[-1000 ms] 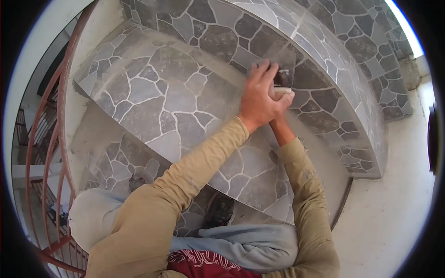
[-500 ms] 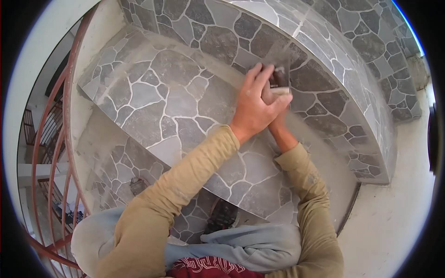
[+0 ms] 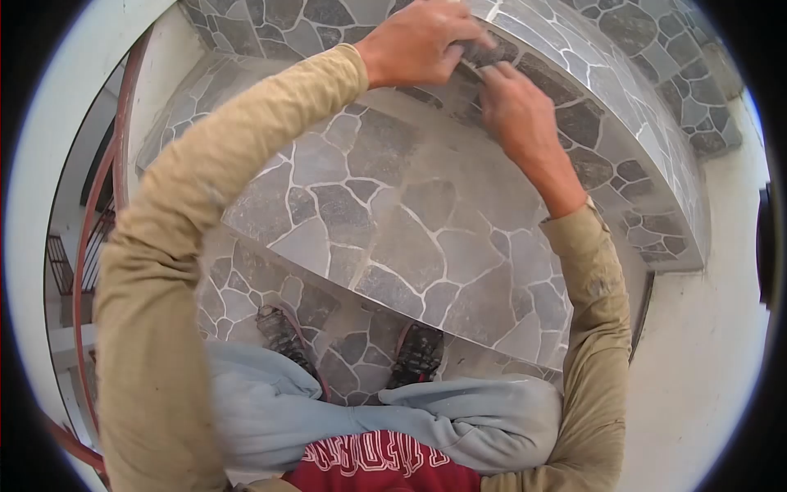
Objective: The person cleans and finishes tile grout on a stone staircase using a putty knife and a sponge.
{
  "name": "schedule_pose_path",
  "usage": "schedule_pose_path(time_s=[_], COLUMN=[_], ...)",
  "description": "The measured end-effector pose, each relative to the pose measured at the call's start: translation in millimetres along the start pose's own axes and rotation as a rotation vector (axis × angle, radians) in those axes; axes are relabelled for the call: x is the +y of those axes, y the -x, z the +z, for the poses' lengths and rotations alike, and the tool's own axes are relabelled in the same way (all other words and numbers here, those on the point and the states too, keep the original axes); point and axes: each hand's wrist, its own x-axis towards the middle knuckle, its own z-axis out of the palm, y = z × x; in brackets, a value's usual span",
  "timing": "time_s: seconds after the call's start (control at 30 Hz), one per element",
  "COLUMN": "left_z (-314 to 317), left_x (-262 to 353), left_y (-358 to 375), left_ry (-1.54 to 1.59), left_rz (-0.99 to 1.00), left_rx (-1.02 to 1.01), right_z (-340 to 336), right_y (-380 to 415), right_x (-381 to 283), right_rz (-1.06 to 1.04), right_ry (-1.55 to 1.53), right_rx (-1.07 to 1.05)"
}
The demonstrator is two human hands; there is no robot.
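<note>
At the upper middle of the head view, my left hand (image 3: pixel 425 43) is beside the stone-patterned riser (image 3: pixel 533 72), its fingers curled and blurred. My right hand (image 3: pixel 518 102) is just to its right and lower, with its fingers bent toward the riser. A dark, thin-edged object (image 3: pixel 470 69) shows between the two hands; its shape is partly hidden, and I cannot tell which hand grips it. Below the hands lies the wide step tread (image 3: pixel 410 221) with grey stone shapes and pale joints, dusty in places.
A reddish-brown metal railing (image 3: pixel 84 246) curves along the left. My dark shoes (image 3: pixel 416 354) stand on the lower patterned step (image 3: pixel 246 283). A pale wall surface (image 3: pixel 697 353) is at the right. The upper step's curved edge (image 3: pixel 602 107) runs across the upper right.
Both hands have moved up in the view, the left one also leftward, and they are now farther apart. The view has shifted, and both shoes now show more fully.
</note>
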Motion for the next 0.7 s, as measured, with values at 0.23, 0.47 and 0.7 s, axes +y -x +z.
schedule_pose_path(time_s=[0.23,0.47,0.7], left_z=[26.7,80.2,111.9], left_x=[52.5,127.4,119.1], left_y=[68.6,36.8,-17.7], left_ry=[0.507,1.029,1.042], left_rz=[-0.881,-1.067,-1.281], left_rx=[0.264,0.323,1.034], right_z=[-0.7,-4.7,-9.3], right_y=[4.7,7.6,-0.1], right_x=[-6.5,-15.1,-21.7], right_rz=[-0.059,-0.057,-0.005], right_ry=[0.084,0.035,0.034], right_rx=[-0.109,-0.112,-0.17])
